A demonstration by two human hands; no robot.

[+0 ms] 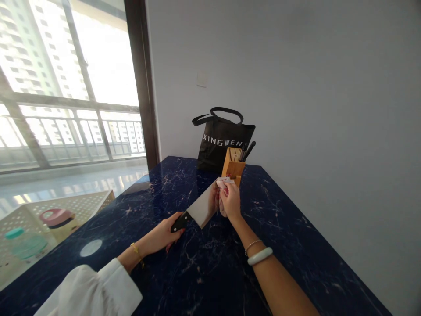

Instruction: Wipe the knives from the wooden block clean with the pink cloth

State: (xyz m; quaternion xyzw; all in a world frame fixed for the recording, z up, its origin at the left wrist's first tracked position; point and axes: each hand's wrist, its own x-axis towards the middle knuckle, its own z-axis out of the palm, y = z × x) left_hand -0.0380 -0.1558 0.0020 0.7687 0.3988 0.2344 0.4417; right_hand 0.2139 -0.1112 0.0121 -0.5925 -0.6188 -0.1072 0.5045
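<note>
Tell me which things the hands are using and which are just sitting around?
In use:
- broad steel cleaver with black handle, held by left hand
- white crumpled cloth, in right hand, against the blade

Lying about:
- wooden knife block
- black fabric tote bag
- dark blue marble table

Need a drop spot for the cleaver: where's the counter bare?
Bare: dark blue marble countertop between the right hand and the grey wall; also the left stretch near the window. Crowded: the far end, with the wooden knife block and black tote bag.
</note>
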